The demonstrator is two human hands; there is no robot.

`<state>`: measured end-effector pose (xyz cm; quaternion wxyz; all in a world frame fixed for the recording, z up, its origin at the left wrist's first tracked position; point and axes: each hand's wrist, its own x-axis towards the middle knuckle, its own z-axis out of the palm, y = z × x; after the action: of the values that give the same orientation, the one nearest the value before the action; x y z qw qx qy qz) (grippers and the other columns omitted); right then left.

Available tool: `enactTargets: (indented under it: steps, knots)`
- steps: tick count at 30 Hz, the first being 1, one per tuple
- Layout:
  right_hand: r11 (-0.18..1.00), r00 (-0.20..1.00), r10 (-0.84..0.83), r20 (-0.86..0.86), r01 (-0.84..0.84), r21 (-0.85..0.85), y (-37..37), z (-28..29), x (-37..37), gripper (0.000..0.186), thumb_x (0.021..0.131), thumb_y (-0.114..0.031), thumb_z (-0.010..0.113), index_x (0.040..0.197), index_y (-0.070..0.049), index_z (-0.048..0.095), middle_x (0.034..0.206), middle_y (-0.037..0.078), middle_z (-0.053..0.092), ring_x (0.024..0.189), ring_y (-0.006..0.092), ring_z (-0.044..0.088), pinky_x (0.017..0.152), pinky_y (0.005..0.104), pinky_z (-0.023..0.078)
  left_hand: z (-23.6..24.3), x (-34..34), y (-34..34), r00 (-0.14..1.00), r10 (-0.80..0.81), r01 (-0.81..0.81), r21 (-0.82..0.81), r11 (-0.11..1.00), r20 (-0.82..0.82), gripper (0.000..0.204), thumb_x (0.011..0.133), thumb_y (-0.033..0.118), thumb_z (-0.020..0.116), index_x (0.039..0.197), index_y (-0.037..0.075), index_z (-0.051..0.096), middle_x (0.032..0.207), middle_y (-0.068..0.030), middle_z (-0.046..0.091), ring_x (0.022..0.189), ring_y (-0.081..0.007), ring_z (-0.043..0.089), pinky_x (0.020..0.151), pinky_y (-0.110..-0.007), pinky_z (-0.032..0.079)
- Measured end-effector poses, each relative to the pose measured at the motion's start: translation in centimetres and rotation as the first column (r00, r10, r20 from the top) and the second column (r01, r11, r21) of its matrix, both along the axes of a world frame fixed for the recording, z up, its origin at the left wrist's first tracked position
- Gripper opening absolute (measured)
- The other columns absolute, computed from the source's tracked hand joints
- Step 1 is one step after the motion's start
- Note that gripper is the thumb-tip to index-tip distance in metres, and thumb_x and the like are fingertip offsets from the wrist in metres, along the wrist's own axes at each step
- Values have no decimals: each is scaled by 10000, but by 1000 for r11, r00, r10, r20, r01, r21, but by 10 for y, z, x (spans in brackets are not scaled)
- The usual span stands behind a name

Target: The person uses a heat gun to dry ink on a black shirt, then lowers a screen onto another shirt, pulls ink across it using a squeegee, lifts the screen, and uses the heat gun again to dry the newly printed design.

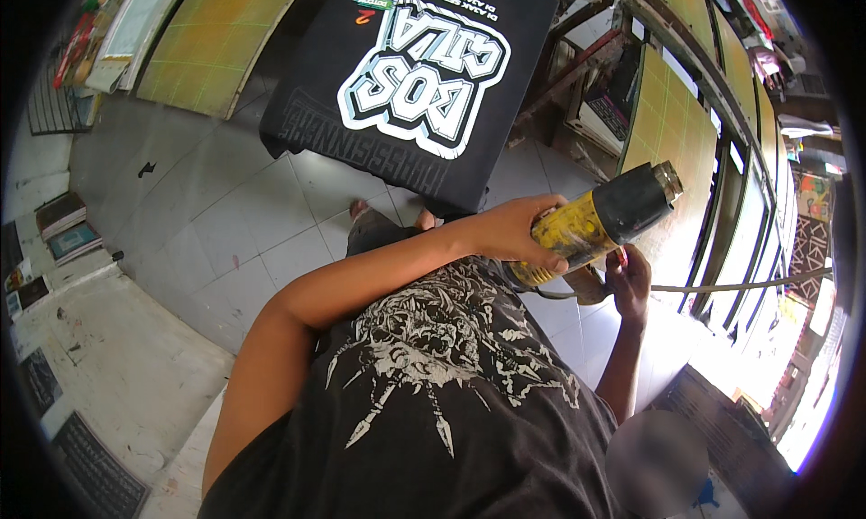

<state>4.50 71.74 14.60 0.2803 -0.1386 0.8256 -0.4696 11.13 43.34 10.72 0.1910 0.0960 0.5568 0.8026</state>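
A yellow and black heat gun point(577, 233) with a scuffed body is held in front of my right side. Its bare metal nozzle point(667, 182) points up and to the right. My left hand point(516, 233) wraps round the yellow body from the left. Beside the handle point(591, 286), my right hand point(630, 280) has its fingers bent, with the tips on a small red part that looks like the switch. Ahead, a black T-shirt point(311, 127) with a large white and grey print lies flat over a board, away from both hands.
Yellowish boards point(672, 113) with grid lines stand along a rack on the right, another board point(212, 45) at the far left. A cable point(749, 286) runs off to the right. A pale worktop point(126, 357) lies at left, near stacked books point(70, 230). The floor point(225, 199) is grey tile.
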Motion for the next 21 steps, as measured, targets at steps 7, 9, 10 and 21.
enactTargets:
  steps: [7,9,10,21]
  knots:
    - [950,895,-249,-370,301,89,-46,-16,16,396,813,-106,555,1188,19,526,1045,110,562,976,186,535,801,322,476,-3,-18,-15,997,-5,-5,126,992,81,773,690,371,821,1233,-8,423,1091,-98,564,1016,-168,552,890,-306,457]
    - [953,777,-278,-564,295,-63,-65,-16,26,472,751,9,513,1223,14,481,1195,143,480,1102,264,491,918,414,471,1,-20,-17,993,8,-20,99,995,120,764,707,364,807,1227,-32,411,1094,-117,560,1016,-184,557,896,-318,458]
    - [949,622,-208,-755,316,-1,-68,-16,27,483,788,-185,689,1189,13,507,1171,146,529,1098,271,514,936,413,431,3,-20,-19,990,16,-27,81,996,140,760,715,360,799,1224,-44,405,1095,-126,559,1015,-192,560,899,-324,459]
    - [879,830,137,-541,150,452,-107,-1,43,532,653,-206,780,1086,-1,550,1060,163,599,1014,356,560,905,431,432,48,-17,-29,841,157,-272,154,950,517,540,832,211,703,1196,-18,376,1062,-115,565,988,-164,584,839,-316,507]
